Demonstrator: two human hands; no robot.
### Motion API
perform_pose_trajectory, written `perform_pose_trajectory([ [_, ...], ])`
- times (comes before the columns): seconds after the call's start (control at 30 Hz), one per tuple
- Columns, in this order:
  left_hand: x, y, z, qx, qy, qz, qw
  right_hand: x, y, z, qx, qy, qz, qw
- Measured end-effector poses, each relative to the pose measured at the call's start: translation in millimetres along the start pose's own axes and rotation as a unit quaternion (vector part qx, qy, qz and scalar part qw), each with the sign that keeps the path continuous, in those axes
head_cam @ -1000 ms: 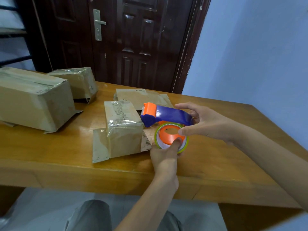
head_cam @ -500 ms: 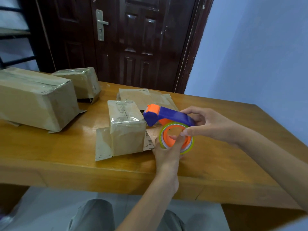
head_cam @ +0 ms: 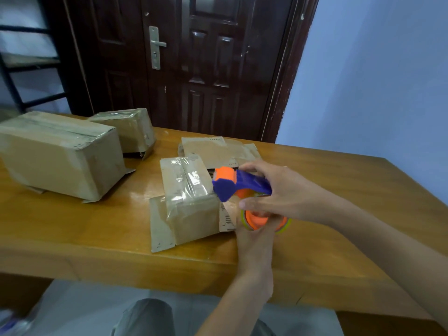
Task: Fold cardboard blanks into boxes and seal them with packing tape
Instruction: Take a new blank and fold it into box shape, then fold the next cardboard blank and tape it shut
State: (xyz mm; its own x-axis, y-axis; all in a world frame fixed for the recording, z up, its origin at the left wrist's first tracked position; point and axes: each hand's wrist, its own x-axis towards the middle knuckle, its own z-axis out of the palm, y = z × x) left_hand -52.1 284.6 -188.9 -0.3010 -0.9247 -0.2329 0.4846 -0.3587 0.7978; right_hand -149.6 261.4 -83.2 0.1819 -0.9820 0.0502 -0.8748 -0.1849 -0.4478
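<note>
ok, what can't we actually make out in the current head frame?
Head view only:
- Tape roll: mostly hidden behind both hands; the free tape end is not visible.
- Left hand: fingertips blurred against the roll, so its grip is unclear.
- Tape dispenser: blade end blurred; handle covered by the right hand.
- Flat blank: near edge hidden by the small taped box.

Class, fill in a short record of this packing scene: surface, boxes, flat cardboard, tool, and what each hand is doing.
surface: wooden table
boxes: large taped box at left; small taped box behind it; taped box at centre
flat cardboard: cardboard blank behind the centre box
tool: blue and orange tape dispenser
right hand: grips the dispenser handle
left hand: holds the tape roll from below
</note>
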Motion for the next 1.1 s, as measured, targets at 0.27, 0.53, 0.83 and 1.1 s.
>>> perform_pose_trajectory([
  [0.27, -89.2, 85.4, -84.2, 0.408, -0.058, 0.282, 0.866, -2.2, 23.1, -3.1, 0.017, 0.009, -0.007, 1.0],
  [0.53, 20.5, 123.4, -117.6, 0.712, -0.016, 0.405, 0.574, 3.1, 18.7, -2.4, -0.063, -0.039, -0.037, 0.997],
  [0.83, 49.1, 135.4, -134.7, 0.714, -0.1, 0.448, 0.529, -0.9, 29.3, 8.8, -0.117, -0.056, -0.056, 0.99],
  [1.1, 55.3, 135.5, -138.6, 0.678, -0.118, 0.469, 0.553, -13.8, 31.0, -2.7, -0.175, -0.017, -0.113, 0.978],
])
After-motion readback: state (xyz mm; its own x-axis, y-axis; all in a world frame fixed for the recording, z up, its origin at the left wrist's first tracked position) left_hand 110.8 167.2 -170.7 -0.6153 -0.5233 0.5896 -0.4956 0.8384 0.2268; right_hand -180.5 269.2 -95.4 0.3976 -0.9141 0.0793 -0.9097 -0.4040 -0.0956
